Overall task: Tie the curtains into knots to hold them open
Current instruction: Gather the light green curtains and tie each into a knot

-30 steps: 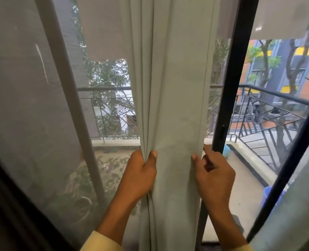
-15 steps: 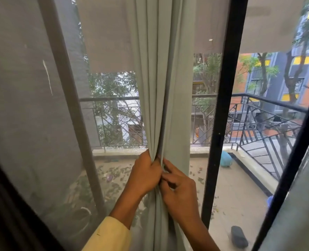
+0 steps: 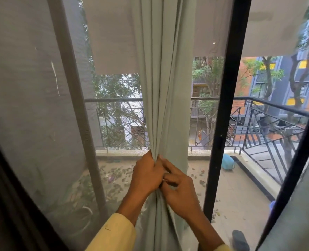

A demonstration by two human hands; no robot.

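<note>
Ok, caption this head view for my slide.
Left hand and right hand bunch the pale green curtain at the balcony door.

A person is wearing a loose, pale yellow long-sleeved fabric garment. Its wide left sleeve (image 3: 113,234) is ending partway up the forearm in a soft, plain hem and is carrying a small crease. Only a thin sliver of the matching right sleeve (image 3: 220,248) is showing at the bottom edge. The left hand (image 3: 146,176) and right hand (image 3: 180,192) are going bare.
</note>
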